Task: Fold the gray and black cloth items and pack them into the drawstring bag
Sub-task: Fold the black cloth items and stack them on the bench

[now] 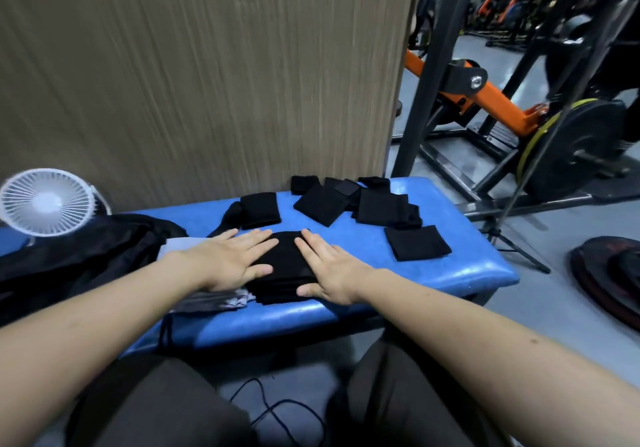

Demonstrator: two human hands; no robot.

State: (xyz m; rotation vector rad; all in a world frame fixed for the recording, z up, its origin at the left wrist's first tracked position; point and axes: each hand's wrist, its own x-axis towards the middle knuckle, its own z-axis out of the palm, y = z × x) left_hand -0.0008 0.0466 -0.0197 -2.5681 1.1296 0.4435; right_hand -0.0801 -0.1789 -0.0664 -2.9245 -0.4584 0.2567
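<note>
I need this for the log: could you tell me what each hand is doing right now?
Left hand: open, pressing flat on the black cloth.
Right hand: open, pressing flat on it too.

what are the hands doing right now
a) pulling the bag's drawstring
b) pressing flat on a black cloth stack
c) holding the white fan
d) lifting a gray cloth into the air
b: the left hand and right hand lie with straight fingers on the black cloth stack on the blue bench.
</note>
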